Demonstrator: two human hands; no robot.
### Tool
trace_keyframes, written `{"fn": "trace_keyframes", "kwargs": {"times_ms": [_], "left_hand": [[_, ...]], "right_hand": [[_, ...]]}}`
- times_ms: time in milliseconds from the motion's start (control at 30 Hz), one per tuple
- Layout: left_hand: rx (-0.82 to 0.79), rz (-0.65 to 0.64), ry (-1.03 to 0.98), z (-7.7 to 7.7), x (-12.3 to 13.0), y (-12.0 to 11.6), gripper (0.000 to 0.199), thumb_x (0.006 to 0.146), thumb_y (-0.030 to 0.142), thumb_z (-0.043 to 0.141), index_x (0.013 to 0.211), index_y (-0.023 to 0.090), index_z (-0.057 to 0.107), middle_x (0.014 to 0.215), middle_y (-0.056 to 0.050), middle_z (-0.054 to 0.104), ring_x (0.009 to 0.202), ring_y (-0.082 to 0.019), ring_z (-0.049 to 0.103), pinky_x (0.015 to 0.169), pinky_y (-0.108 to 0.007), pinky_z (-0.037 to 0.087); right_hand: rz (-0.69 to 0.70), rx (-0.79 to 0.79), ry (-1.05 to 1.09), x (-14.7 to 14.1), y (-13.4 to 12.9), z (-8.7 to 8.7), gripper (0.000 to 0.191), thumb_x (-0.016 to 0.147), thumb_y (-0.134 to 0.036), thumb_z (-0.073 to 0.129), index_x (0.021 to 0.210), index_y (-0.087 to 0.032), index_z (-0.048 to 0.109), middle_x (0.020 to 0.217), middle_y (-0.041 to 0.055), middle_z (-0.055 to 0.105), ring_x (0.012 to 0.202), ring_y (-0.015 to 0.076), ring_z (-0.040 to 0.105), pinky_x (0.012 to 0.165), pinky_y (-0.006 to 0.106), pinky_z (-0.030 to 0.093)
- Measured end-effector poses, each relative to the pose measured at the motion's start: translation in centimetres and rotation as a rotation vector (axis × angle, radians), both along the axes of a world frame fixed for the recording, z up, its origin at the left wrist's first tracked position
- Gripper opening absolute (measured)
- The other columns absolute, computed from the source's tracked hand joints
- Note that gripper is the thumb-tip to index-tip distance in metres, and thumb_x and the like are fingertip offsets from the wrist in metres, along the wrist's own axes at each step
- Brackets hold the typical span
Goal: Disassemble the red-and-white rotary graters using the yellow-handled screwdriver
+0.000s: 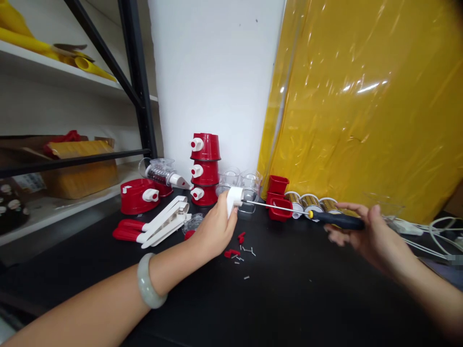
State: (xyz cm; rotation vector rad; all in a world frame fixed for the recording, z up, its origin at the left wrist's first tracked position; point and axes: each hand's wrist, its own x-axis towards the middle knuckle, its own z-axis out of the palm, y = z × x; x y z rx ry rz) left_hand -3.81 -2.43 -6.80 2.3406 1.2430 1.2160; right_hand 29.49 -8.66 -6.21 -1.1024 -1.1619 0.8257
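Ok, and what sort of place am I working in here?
Probably a workshop or small assembly area: there's a screwdriver in view, small metal pieces, possibly screws, scattered on the black tabletop, and matching red housings stacked behind them.

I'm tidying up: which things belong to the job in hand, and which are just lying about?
Likely the job: screwdriver, in the right hand; white part, in the left hand; small metal pieces; stacked red bases, perhaps.

Apparently just lying about: white cables; box on the shelf.

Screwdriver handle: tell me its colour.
Dark blue-black, yellow where the handle meets the shaft; head view.
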Motion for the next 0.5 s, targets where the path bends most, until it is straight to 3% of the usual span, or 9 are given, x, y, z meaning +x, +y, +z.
{"fn": "trace_keyframes", "kwargs": {"times_ms": [100,200,300,433,500], "left_hand": [[-0.014,-0.004,-0.014,0.1,0.0,0.0,0.044,0.098,0.038,0.034,0.135,0.013,0.035,0.088,-0.009,0.065,0.081,-0.025,0.068,0.08,-0.041,0.053],[-0.025,-0.005,-0.029,0.2,-0.1,0.0,0.045,0.098,0.039,0.034,0.135,0.013,0.035,0.089,-0.009,0.065,0.082,-0.025,0.067,0.081,-0.042,0.053],[-0.045,-0.014,-0.057,0.1,-0.1,0.0,0.045,0.098,0.04,0.035,0.134,0.013,0.037,0.09,-0.01,0.065,0.082,-0.025,0.067,0.081,-0.043,0.053],[-0.074,-0.004,-0.054,-0.1,0.1,-0.1,0.046,0.097,0.041,0.035,0.133,0.013,0.037,0.087,-0.009,0.065,0.076,-0.025,0.067,0.08,-0.043,0.053],[-0.073,0.005,-0.028,-0.1,0.2,-0.1,0.046,0.098,0.04,0.034,0.134,0.012,0.036,0.085,-0.009,0.065,0.076,-0.025,0.067,0.081,-0.043,0.053]], "right_hand": [[-0.147,0.004,-0.323,0.4,0.1,-0.1,0.048,0.082,-0.072,0.054,0.092,-0.026,0.063,0.06,-0.0012,0.056,0.046,0.0151,0.048,0.041,0.026,0.041],[-0.242,0.205,-0.412,0.5,-0.2,0.2,0.037,0.079,-0.062,0.066,0.094,-0.028,0.061,0.076,-0.0012,0.059,0.058,0.0148,0.052,0.051,0.025,0.046],[-0.236,0.303,-0.34,0.2,-0.8,0.7,0.042,0.069,-0.05,0.08,0.101,-0.032,0.059,0.092,-0.0009,0.062,0.069,0.0146,0.058,0.057,0.022,0.049],[-0.118,0.232,-0.009,-0.5,-1.1,0.9,0.072,0.056,-0.033,0.09,0.117,-0.041,0.052,0.096,-0.0037,0.064,0.07,0.0118,0.061,0.057,0.017,0.05],[-0.073,0.195,0.097,-0.6,-0.8,0.6,0.071,0.059,-0.038,0.089,0.12,-0.04,0.051,0.096,-0.0026,0.067,0.077,0.0138,0.065,0.067,0.021,0.053]]}}
